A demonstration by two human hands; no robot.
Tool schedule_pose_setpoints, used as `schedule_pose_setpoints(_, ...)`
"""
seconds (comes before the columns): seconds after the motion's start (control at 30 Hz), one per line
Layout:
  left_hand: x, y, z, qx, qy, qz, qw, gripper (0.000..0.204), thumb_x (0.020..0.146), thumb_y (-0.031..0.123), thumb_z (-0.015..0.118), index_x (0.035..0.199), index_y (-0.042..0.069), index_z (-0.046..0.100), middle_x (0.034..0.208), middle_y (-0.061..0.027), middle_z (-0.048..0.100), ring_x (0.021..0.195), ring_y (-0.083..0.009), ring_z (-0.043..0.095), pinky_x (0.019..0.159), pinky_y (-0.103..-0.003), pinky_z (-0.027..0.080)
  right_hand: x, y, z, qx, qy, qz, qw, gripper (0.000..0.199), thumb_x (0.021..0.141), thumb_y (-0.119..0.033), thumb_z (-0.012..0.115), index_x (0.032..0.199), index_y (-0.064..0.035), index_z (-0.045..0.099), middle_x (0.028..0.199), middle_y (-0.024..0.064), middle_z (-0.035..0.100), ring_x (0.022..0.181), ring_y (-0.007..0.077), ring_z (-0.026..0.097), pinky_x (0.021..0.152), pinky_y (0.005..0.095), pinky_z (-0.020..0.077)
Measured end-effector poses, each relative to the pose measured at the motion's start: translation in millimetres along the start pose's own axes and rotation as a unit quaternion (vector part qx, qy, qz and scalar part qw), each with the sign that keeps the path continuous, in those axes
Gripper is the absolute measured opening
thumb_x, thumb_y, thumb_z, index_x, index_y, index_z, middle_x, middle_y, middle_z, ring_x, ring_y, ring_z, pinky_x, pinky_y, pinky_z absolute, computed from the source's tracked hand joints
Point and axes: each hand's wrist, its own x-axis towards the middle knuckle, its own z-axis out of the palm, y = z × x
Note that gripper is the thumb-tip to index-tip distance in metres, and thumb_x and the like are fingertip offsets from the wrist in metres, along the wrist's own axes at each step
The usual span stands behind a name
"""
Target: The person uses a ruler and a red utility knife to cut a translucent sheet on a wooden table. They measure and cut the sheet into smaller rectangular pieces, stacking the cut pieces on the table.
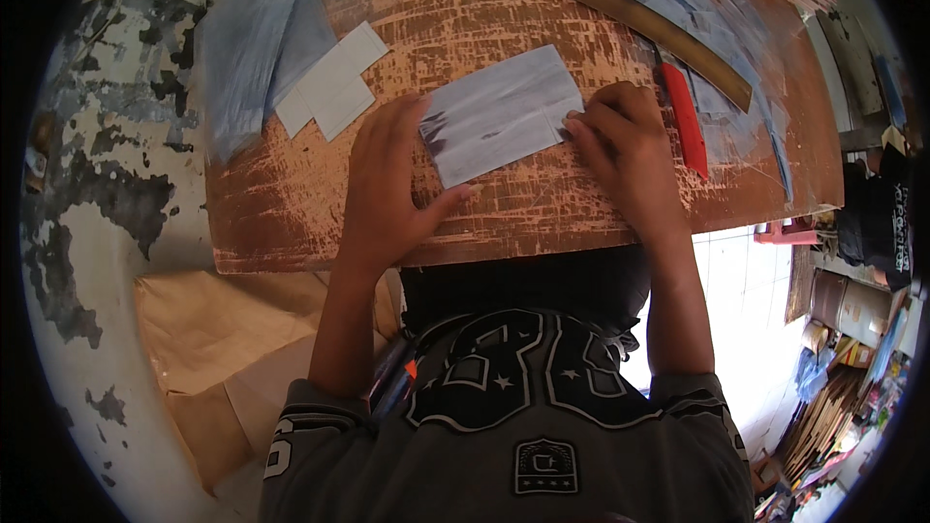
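A small rectangle of pale blue-grey paper [499,111] lies on a worn orange-brown wooden board [291,213]. My left hand [387,179] lies flat on the board with fingers spread, its thumb pressing the paper's lower left corner. My right hand [625,150] has its fingers curled and pinches the paper's right edge, where a fold shows.
A red utility knife [686,121] and a long brown wooden ruler [620,10] lie to the right. White paper pieces [334,82] and blue-grey sheets [247,39] sit at the left. More blue sheets [717,48] are at the far right. Brown cardboard [213,339] lies below the board.
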Motion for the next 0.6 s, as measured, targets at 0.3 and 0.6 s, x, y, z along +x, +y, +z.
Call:
schedule_pose_setpoints(0.3,-0.2,-5.3,-9.5,0.013,-0.003,0.025,1.000,0.089,0.085,0.041,0.092,0.156,0.004,0.055,0.159,-0.0230,0.057,0.150,-0.0452,0.049,0.128,-0.057,0.034,1.7,-3.0,-3.5,0.000,-0.022,0.015,1.000,0.011,0.094,-0.009,0.083,0.097,-0.0007,0.078,0.105,0.0118,0.068,0.099,0.0345,0.062,0.085,0.0470,0.0519)
schedule_pose_setpoints(0.6,-25.2,-8.0,-6.0,0.010,0.036,-0.017,0.999,0.059,0.092,0.044,0.087,0.133,0.005,0.071,0.154,-0.0203,0.060,0.149,-0.0432,0.051,0.128,-0.064,0.031,1.1,-2.3,-2.1,0.006,-0.025,0.017,1.000,0.011,0.096,-0.009,0.082,0.099,0.0011,0.078,0.106,0.0135,0.068,0.100,0.0357,0.063,0.086,0.0480,0.0518)
